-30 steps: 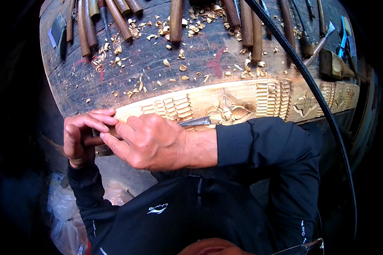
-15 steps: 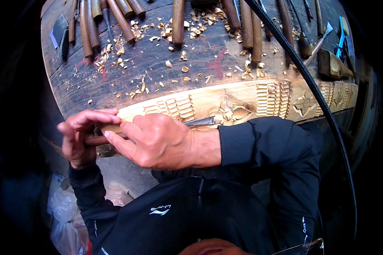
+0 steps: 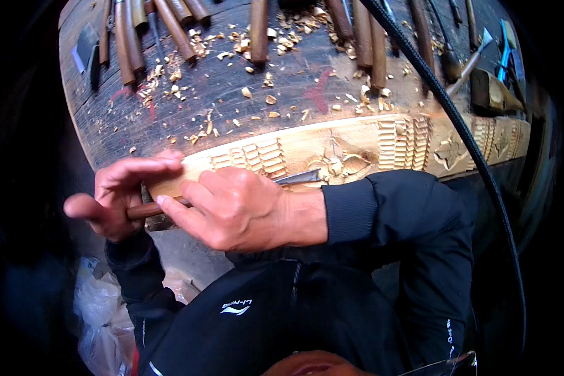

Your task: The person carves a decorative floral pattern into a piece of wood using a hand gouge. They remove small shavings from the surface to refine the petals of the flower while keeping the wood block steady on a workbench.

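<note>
My right hand (image 3: 235, 210) is closed around a wood chisel (image 3: 299, 178) and rests low over the carved wooden board (image 3: 332, 138). The chisel lies nearly flat, its metal blade pointing right, with the tip at the edge of a carved flower (image 3: 336, 167). To the left of my right hand its brown handle (image 3: 147, 210) sticks out. The handle's end meets the palm of my left hand (image 3: 116, 194), which is open, thumb stretched out to the left and fingers extended toward the board's left end. My right hand hides the middle of the chisel.
Several wooden-handled tools (image 3: 260, 31) lie along the far side of the dark workbench (image 3: 232, 94), among pale wood shavings (image 3: 271, 99). A wooden mallet-like block (image 3: 492, 94) sits at the right. A black cable (image 3: 442, 94) hangs across the view. Plastic bags (image 3: 103, 313) are below left.
My left thumb has swung out to the left and the fingers have opened from around the handle's end. The chisel and my right hand have barely moved.
</note>
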